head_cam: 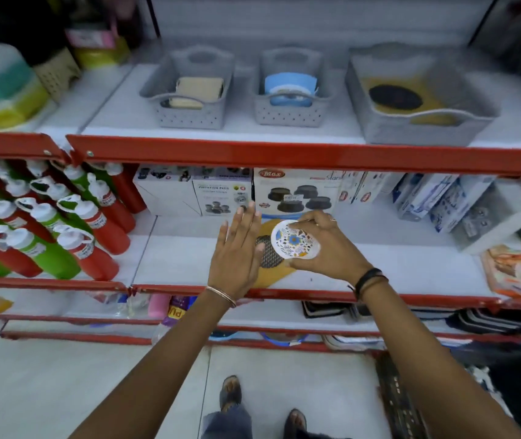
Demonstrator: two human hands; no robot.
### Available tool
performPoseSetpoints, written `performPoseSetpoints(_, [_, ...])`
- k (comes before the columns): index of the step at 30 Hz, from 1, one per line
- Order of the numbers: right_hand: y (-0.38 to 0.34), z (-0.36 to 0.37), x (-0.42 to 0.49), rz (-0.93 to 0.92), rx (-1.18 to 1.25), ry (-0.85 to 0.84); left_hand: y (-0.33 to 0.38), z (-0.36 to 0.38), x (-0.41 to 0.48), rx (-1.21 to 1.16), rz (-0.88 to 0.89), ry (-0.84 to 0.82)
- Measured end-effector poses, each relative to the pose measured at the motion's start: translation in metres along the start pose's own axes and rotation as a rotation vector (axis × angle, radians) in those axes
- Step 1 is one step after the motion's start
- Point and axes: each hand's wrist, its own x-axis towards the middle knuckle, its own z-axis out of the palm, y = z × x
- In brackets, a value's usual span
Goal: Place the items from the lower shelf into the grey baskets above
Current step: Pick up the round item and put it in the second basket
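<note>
My right hand point(329, 248) grips a round white disc with a blue floral print point(295, 239) just above the lower shelf point(379, 264). My left hand point(237, 251) hovers beside it, fingers spread and holding nothing. Under both hands lies a yellow card with a black mesh disc point(268, 258). On the upper shelf stand three grey baskets: the left one point(189, 115) holds beige pads, the middle one point(287, 114) holds blue items, the large right one point(417, 128) holds a yellow card with a black disc.
Red and green bottles point(62, 223) lie packed on the lower shelf at left. White product boxes point(297, 191) line the back of the lower shelf. More packets point(443, 201) and an orange pack point(519, 270) sit at right. Red shelf rails point(284, 156) run across.
</note>
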Motion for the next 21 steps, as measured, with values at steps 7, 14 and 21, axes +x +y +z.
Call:
performPoseSetpoints(7, [-0.054,-0.100,-0.002,-0.311,-0.051,0.164,0.043,-0.085,0.080,-0.024,0.069,0.296])
performPoseSetpoints(14, [-0.080,-0.174,0.071,-0.324,-0.133,0.393,0.046,-0.146,0.171,0.037,0.119,0.257])
performPoseSetpoints(21, [-0.071,-0.188,0.171,-0.063,-0.237,0.198,0.027,-0.152,0.248,0.069,0.053,-0.085])
